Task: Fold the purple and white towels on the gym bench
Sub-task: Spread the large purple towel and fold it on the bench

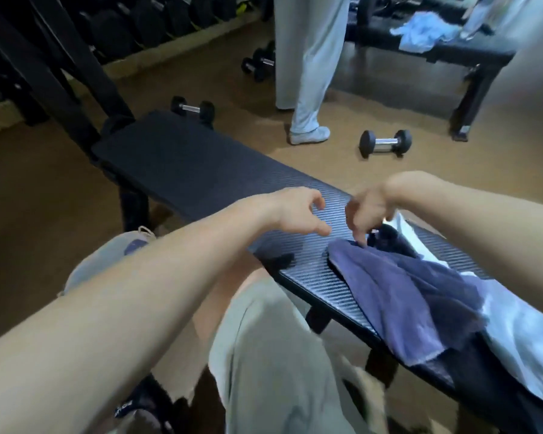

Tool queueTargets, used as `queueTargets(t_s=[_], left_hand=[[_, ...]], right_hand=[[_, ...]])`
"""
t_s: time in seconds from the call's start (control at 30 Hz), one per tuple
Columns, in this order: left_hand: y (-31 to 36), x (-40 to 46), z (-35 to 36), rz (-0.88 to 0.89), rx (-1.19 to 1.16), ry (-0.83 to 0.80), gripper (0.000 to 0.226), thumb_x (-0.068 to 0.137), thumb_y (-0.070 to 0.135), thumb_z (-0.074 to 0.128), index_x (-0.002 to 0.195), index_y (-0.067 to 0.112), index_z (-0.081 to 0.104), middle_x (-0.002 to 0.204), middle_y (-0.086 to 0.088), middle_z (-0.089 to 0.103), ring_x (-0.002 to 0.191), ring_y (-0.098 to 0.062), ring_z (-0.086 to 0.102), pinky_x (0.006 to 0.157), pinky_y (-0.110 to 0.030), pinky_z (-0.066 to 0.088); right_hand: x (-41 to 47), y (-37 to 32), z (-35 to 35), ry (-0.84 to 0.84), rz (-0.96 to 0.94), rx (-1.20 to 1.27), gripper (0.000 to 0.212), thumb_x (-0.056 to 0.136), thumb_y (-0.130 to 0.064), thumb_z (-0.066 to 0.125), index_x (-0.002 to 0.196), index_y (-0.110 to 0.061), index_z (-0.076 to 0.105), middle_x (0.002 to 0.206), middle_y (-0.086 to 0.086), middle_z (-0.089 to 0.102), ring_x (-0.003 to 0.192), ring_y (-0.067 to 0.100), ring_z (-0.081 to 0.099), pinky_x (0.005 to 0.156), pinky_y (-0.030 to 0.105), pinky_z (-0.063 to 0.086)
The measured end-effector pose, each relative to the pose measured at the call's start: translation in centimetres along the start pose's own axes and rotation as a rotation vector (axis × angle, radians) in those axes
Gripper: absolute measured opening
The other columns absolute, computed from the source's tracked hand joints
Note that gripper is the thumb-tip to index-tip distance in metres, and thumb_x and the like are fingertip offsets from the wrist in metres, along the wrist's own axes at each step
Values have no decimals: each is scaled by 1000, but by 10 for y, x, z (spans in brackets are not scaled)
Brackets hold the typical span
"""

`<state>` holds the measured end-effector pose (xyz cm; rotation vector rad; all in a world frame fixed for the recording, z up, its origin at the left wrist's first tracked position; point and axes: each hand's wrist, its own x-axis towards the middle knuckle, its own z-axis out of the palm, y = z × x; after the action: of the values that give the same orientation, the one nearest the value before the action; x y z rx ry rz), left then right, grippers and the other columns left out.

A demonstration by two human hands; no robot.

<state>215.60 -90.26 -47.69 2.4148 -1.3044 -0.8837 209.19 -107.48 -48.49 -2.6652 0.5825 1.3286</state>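
From the head camera, the black gym bench (182,164) runs slantwise through the scene, and everything here is placed against it. The purple towel (398,296) lies crumpled on the bench's near right part, one edge hanging over the bench's front side. The white towel (521,333) lies just beside and partly under it, further right along the bench, with a strip of it showing behind the purple cloth towards the bench's far edge. Something small and dark (386,234) sits on the bench between the two towels; what it is cannot be told.

The right hand (365,211) hangs over the bench at the purple towel's left end, wrist bent, fingers pointing down; one fingertip touches or nearly touches the towel's edge, and the fingers do not close round any cloth. The left hand (298,211) hovers above the bare bench top just left of the towels, apart from them, fingers loosely curled and holding nothing. The two hands are near each other, with a strip of bench visible between them.

In front of the bench, the person's legs in pale trousers (264,355) fill the lower part. Beyond the bench, on the brown floor, lie two dumbbells, one (192,108) close behind the bench and one (385,143) further right. Another person's legs (304,73) stand past them, and a second bench (470,54) with pale cloths on it stands behind.
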Motion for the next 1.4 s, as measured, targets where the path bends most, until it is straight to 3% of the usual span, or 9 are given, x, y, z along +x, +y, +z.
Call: queueTargets(t_s=[0.13, 0.27, 0.4, 0.5, 0.73, 0.93, 1.07, 1.27, 1.4], left_hand=[[29, 14, 33, -5, 96, -97, 74, 89, 46, 73, 149, 15, 42, 147, -5, 53, 129, -24, 53, 99, -31, 44], [32, 21, 56, -7, 96, -55, 52, 91, 46, 69, 128, 13, 52, 123, -7, 63, 109, -27, 58, 85, -38, 46], [24, 25, 56, -50, -101, 92, 40, 94, 43, 65, 109, 13, 44, 99, -5, 61, 86, -25, 55, 62, -36, 36], [14, 30, 44, -157, -329, 213, 29, 92, 31, 63, 98, 18, 38, 96, -8, 61, 90, -29, 60, 70, -41, 49], [11, 34, 54, -339, -334, 25, 87, 84, 43, 72, 149, 6, 28, 129, -14, 56, 110, -28, 61, 88, -43, 59], [19, 47, 71, -258, -366, 249, 20, 80, 12, 69, 95, 10, 57, 95, -8, 63, 86, -27, 59, 69, -36, 48], [29, 42, 49, -199, -553, 393, 13, 67, 9, 55, 59, 16, 48, 59, -1, 43, 59, -21, 38, 53, -27, 31], [39, 38, 9, -156, -963, 543, 26, 67, -5, 40, 66, 17, 53, 68, -2, 51, 67, -24, 46, 60, -32, 37], [36, 35, -16, -131, -971, 606, 29, 76, -1, 40, 85, 21, 56, 90, -6, 58, 84, -23, 53, 72, -35, 44]], right_hand=[[-2, 29, 39, 159, -45, 99, 30, 66, -28, 76, 92, -13, 72, 80, 2, 67, 84, 26, 65, 74, 32, 54], [-5, 34, 43, 338, -126, 243, 12, 76, -14, 69, 85, -8, 74, 69, 2, 66, 72, 23, 61, 64, 28, 50], [-19, 31, 23, 408, -264, 581, 5, 76, -6, 65, 76, -2, 68, 69, 13, 61, 66, 23, 55, 60, 32, 50], [-26, 21, 4, 515, -363, 786, 6, 83, -5, 60, 82, -3, 66, 74, 13, 55, 70, 21, 53, 62, 29, 55], [-9, 26, 12, 277, -76, 165, 31, 78, -19, 73, 106, -9, 65, 103, 10, 69, 87, 25, 67, 72, 35, 58], [2, 41, 40, 408, 7, 107, 23, 74, -19, 71, 95, -11, 75, 97, 10, 73, 87, 29, 67, 71, 32, 58], [-4, 45, 31, 478, -42, 294, 24, 76, -15, 62, 93, -2, 74, 84, 9, 68, 77, 26, 61, 66, 31, 53], [-29, 34, 6, 320, -388, 889, 55, 65, -11, 65, 118, -23, 65, 118, 4, 66, 108, 20, 60, 97, 39, 48], [-29, 27, 5, 344, -521, 1054, 31, 59, -15, 68, 90, -11, 69, 87, 7, 62, 87, 21, 54, 83, 38, 43]])
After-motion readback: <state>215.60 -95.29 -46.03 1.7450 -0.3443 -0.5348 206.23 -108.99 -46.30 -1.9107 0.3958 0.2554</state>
